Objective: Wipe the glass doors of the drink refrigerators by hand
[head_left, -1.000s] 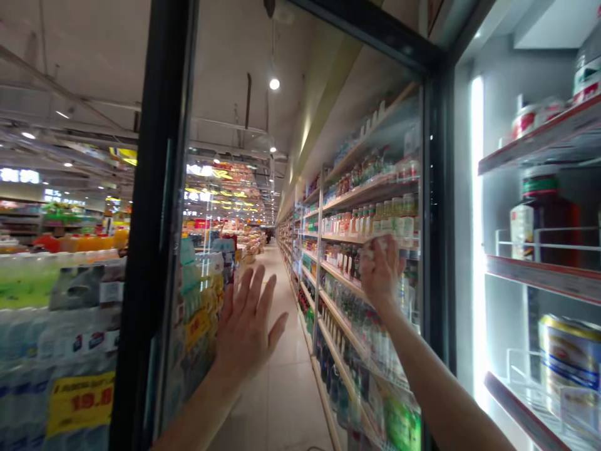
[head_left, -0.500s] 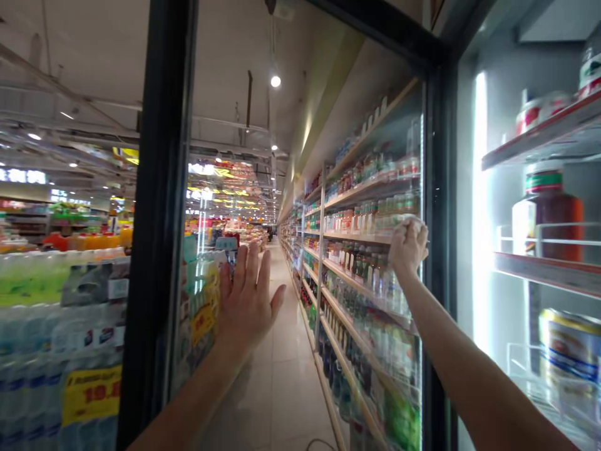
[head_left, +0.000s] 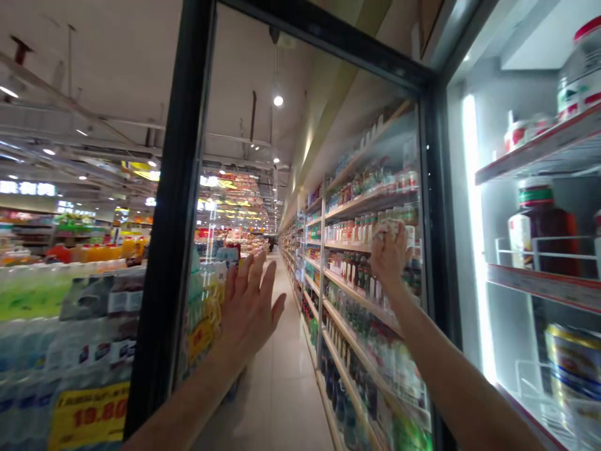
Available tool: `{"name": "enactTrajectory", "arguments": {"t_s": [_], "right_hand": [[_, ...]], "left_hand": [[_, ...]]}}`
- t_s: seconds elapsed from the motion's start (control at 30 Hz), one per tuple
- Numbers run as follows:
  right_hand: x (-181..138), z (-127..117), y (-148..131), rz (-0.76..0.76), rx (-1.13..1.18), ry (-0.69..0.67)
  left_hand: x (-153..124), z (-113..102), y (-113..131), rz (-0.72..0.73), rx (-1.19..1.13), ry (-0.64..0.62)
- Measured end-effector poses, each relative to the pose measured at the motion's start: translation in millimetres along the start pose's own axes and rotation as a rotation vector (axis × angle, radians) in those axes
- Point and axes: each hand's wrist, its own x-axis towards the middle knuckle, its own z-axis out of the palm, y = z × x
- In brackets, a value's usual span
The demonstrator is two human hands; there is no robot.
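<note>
A glass fridge door [head_left: 291,88] with a black frame stands swung out in front of me. My left hand [head_left: 251,307] is spread against the glass on its left part, fingers apart and holding nothing. On the right part of the pane, my right hand [head_left: 389,260] presses a pale, crumpled cloth [head_left: 387,227] to the glass. The cloth shows above and between the fingers; the rest of it is hidden under the hand.
At right, lit fridge shelves [head_left: 539,282] hold a dark bottle [head_left: 547,225] and a gold-and-blue can [head_left: 575,357]. Packs of bottled drinks [head_left: 66,344] with a yellow price sign [head_left: 89,416] stand at left. An aisle floor [head_left: 282,401] and drink shelves show through the glass.
My right hand has moved left across the glass with the cloth, away from the door's right frame. My left hand stays spread on the pane. The view has shifted slightly.
</note>
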Motion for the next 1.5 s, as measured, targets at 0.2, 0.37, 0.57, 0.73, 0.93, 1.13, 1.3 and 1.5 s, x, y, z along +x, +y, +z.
{"name": "enactTrajectory", "arguments": {"t_s": [0.2, 0.37, 0.57, 0.73, 0.93, 1.13, 1.3, 1.5], "right_hand": [[-13.1, 2.3, -34.7, -0.554, 0.056, -0.126], [46.2, 0.5, -1.1, 0.062, 0.050, 0.092], [12.9, 6.3, -67.6, -0.652, 0.077, -0.096], [33.0, 2.9, -33.1, -0.307, 0.057, -0.005], [26.4, 8.5, -61.7, -0.347, 0.083, -0.011], [32.0, 7.5, -87.8, -0.446, 0.100, -0.049], [55.9, 8.4, -106.6, -0.235, 0.104, 0.015], [-10.6, 11.7, -149.7, -0.942, 0.175, -0.165]], "left_hand": [[67.8, -1.5, -24.0, -0.050, 0.014, 0.061], [68.6, 0.5, -21.5, -0.048, 0.034, 0.052], [66.2, 1.2, -22.5, -0.041, 0.033, 0.099], [66.1, 5.0, -25.8, -0.036, -0.013, 0.118], [64.2, 8.8, -26.1, -0.041, -0.009, 0.120], [63.2, -0.5, -50.0, -0.043, 0.017, 0.091], [62.5, -6.6, -64.4, -0.091, 0.009, 0.126], [56.1, -8.3, -68.3, -0.005, -0.057, 0.246]]}}
